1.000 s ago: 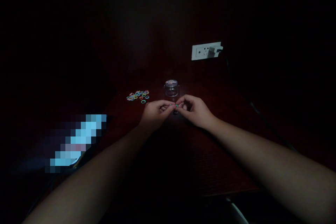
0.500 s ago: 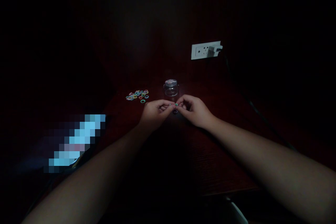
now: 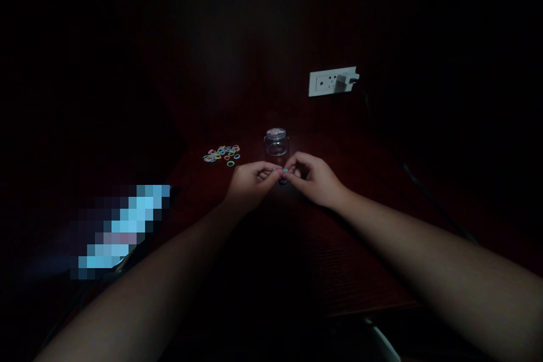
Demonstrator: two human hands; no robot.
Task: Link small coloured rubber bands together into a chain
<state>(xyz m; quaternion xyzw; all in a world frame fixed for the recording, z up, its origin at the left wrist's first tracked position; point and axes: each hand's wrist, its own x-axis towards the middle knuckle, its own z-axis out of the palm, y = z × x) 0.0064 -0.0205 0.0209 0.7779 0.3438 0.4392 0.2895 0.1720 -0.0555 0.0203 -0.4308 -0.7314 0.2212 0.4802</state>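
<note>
My left hand [image 3: 252,184] and my right hand [image 3: 314,178] meet fingertip to fingertip low over the table, both closed in a pinch. Between them is a small green hair tie [image 3: 285,170], gripped at the fingertips and partly covered by them. Just below the fingers a dark ring [image 3: 283,181] shows, too dim to make out well. Behind my hands stands a clear jar [image 3: 276,147] with a printed lid on it. To the left of the jar lies a loose pile of coloured hair ties [image 3: 221,153], with a single green one at its near side.
A lit, blurred-out screen [image 3: 127,229] lies at the left edge of the dark red table [image 3: 360,271]. On the back wall is a white socket plate [image 3: 331,82] with a plug in it. A cable [image 3: 424,186] runs along the right side.
The green hair tie between my fingertips has turned slightly and looks narrower. My hands have hardly moved; the jar and the pile are unchanged.
</note>
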